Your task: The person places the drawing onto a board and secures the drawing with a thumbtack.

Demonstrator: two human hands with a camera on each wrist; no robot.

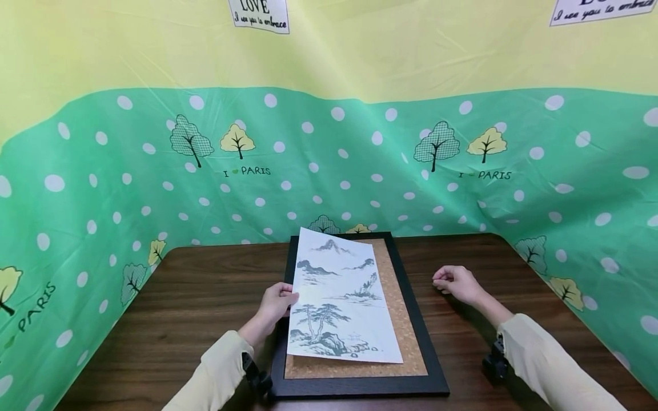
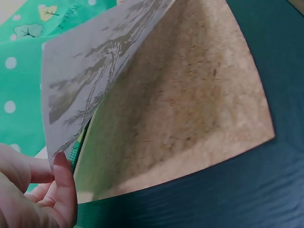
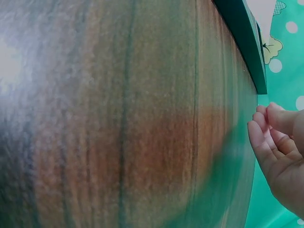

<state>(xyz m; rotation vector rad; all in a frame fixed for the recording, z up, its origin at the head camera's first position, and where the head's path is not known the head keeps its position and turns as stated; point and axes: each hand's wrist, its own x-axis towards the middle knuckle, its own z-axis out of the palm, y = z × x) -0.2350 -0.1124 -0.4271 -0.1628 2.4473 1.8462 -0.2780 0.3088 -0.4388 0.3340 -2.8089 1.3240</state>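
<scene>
My left hand (image 1: 277, 301) pinches the left edge of a white sheet printed with an ink landscape (image 1: 339, 297), thumb on the printed face. The sheet is tilted above the cork panel (image 1: 411, 348) of a black picture frame (image 1: 429, 342) lying on the table. In the left wrist view the sheet (image 2: 85, 61) rises off the cork (image 2: 204, 99), casting a shadow there. To the right of the frame, my right hand (image 1: 458, 283) hovers over the table, its fingers loosely curled around nothing. The right wrist view shows this hand (image 3: 280, 147) with bare fingertips.
A dark wood table (image 1: 205, 297) extends on both sides of the frame. Behind it hangs a green and yellow curtain (image 1: 360, 165) with dots and trees, reaching the table's far edge. Dark wrist cameras (image 1: 496, 361) sit on both sleeves.
</scene>
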